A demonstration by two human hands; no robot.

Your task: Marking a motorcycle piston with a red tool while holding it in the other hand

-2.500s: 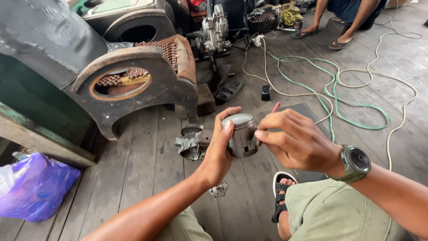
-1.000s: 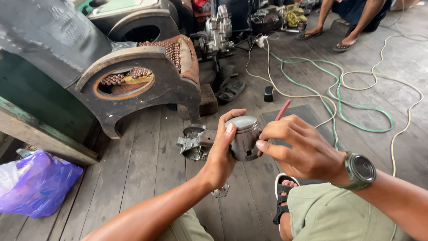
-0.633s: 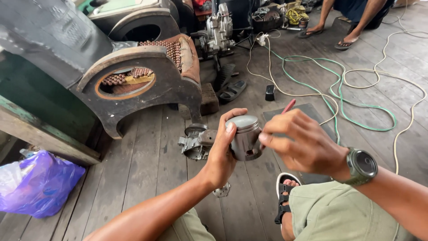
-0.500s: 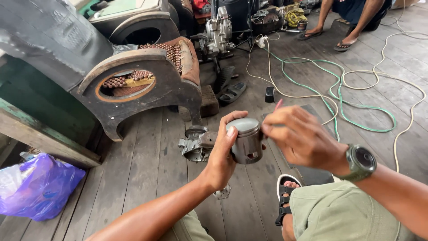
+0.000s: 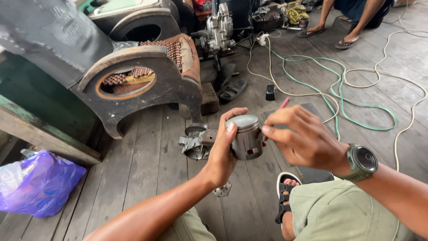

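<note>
My left hand [image 5: 223,151] grips a grey metal piston [image 5: 246,137] upright in front of me, thumb over its crown. My right hand [image 5: 303,138], a green watch [image 5: 362,161] on its wrist, is closed around a thin red-tipped tool [image 5: 283,103] and its fingertips touch the piston's right side. Below the piston, a grey metal engine part [image 5: 196,141] lies on the wooden floor. A small metal piece [image 5: 222,190] lies near my left wrist.
A dark curved vehicle body shell [image 5: 133,85] stands at left, an engine [image 5: 218,31] behind it. Green and white hoses [image 5: 352,85] snake over the planks at right. A purple plastic bag [image 5: 42,185] lies at lower left. Another person's sandalled feet [image 5: 330,35] are at the far end.
My right hand has shifted slightly along the piston's side with the red-tipped tool; my left hand keeps holding the piston in the same place.
</note>
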